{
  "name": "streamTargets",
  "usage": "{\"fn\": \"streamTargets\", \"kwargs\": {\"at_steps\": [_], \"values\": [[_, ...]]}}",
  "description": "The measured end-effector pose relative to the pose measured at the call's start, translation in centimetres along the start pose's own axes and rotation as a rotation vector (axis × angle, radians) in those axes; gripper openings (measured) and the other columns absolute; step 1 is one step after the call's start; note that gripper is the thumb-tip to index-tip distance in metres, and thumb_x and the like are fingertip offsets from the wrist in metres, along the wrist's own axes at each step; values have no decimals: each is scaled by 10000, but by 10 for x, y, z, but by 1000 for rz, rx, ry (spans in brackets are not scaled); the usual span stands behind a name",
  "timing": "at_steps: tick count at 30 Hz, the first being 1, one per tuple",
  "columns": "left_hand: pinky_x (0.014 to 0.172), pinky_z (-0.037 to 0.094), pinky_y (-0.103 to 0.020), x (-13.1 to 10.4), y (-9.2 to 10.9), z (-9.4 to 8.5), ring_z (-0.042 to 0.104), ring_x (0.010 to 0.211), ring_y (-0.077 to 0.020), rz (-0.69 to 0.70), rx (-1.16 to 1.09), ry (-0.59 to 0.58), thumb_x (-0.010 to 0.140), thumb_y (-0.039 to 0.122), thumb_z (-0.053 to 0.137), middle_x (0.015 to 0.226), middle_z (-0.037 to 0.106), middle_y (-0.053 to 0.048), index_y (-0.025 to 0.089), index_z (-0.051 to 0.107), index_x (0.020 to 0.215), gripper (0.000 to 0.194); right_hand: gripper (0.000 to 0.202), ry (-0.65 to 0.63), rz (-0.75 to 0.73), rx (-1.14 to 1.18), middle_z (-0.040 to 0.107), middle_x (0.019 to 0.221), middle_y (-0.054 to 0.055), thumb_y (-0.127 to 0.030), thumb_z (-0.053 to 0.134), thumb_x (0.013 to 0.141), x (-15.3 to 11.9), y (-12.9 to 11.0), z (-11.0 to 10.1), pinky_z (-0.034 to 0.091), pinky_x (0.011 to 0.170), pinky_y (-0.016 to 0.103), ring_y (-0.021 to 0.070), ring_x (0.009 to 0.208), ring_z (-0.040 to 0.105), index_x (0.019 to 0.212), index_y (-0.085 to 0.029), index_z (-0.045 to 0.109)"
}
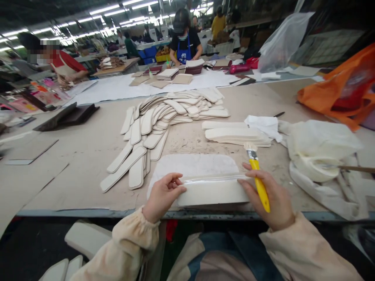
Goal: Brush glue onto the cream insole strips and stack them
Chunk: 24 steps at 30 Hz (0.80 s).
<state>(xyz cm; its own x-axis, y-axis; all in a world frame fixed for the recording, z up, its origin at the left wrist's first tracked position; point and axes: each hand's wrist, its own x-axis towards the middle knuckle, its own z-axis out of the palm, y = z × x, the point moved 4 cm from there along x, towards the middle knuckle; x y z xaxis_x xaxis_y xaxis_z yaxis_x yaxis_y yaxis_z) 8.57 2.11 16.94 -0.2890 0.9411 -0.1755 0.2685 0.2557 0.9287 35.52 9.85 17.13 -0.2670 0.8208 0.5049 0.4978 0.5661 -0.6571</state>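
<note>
A cream-white panel lies near the table's front edge, with a shiny, clear-looking strip along its far side. At its left end my left hand is closed, thumb and fingers pinching the corner. My right hand grips the panel's right end between thumb and fingertips. That same hand also carries a paintbrush with a yellow handle, its whitish bristles pointing away from me. Under and beyond the panel is a pale sheet with rounded corners.
Many cream strips are heaped beyond my hands, and a neater strip stack lies to the right with a white cloth. A plastic-lined container and orange bag stand at right. Co-workers work across the table.
</note>
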Motion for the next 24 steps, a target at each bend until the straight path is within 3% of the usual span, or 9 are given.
{"fn": "streamTargets", "kwargs": {"at_steps": [5, 12, 18, 24], "values": [[613, 448, -232, 22, -3, 0, 556, 630, -104, 115, 273, 11, 703, 277, 645, 718, 601, 14, 181, 569, 1030, 349, 197, -1, -40, -58, 613, 1151, 60, -284, 579, 826, 18, 5, 15, 503, 859, 381, 243, 1025, 601, 1010, -224, 537], [616, 436, -235, 32, -5, 6, 549, 590, -96, 154, 404, 13, 720, 269, 629, 689, 615, 31, 187, 577, 1016, 311, 186, -27, -39, -106, 620, 1139, 66, -280, 557, 837, 20, 17, 23, 503, 850, 360, 238, 1016, 607, 1015, -226, 543], [635, 427, -250, 32, -9, 1, 520, 622, -98, 216, 472, 81, 783, 329, 561, 817, 630, -10, 182, 595, 1006, 270, 196, -46, -51, -146, 614, 1155, 67, -294, 547, 845, 17, 22, 26, 495, 851, 333, 222, 1021, 603, 1025, -218, 540], [642, 432, -255, 17, -26, -11, 517, 687, -113, 129, 405, 147, 825, 362, 491, 847, 598, -20, 179, 615, 987, 274, 214, -41, -73, -172, 621, 1140, 68, -285, 569, 832, 15, 26, 27, 497, 842, 323, 219, 1016, 606, 1030, -209, 536]]}}
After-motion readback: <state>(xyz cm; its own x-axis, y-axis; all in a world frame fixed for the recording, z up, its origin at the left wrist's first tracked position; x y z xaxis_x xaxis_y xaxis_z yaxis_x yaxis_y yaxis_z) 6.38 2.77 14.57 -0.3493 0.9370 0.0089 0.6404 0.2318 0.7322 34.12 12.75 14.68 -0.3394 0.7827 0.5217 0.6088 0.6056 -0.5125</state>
